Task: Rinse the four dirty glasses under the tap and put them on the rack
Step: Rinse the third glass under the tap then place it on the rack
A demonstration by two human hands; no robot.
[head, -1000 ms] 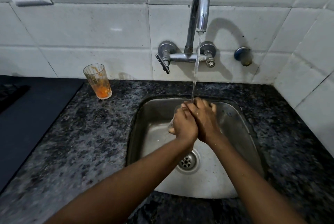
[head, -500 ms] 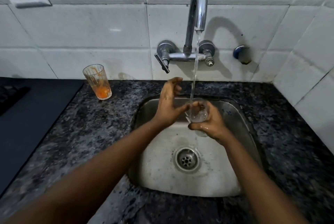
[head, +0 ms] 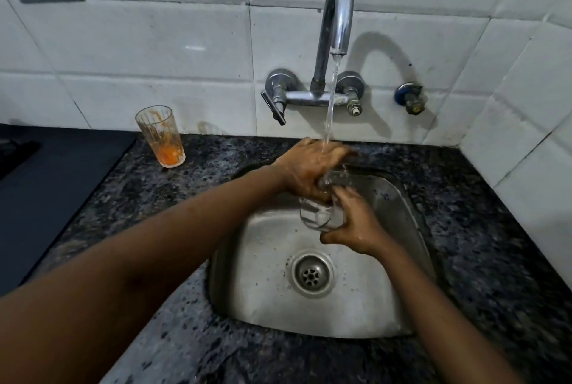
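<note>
Over the steel sink (head: 387,315), the right hand (head: 356,222) holds a clear glass (head: 320,216) from the side and below, its fingers (head: 346,194) curled round the wall of the glass. The left hand (head: 309,167) covers the top of that glass, knuckles up, its fingers bent down over the rim; how far they reach inside is hidden. The glass hangs above the basin, back of the drain (head: 312,273), tilted slightly. Water (head: 330,105) runs from the curved tap (head: 339,12) and strikes the back of the left hand. A second, dirty glass (head: 161,136) with orange residue stands upright on the dark speckled table (head: 139,198), well to the left of the sink, near the white tiled wall (head: 154,43).
</note>
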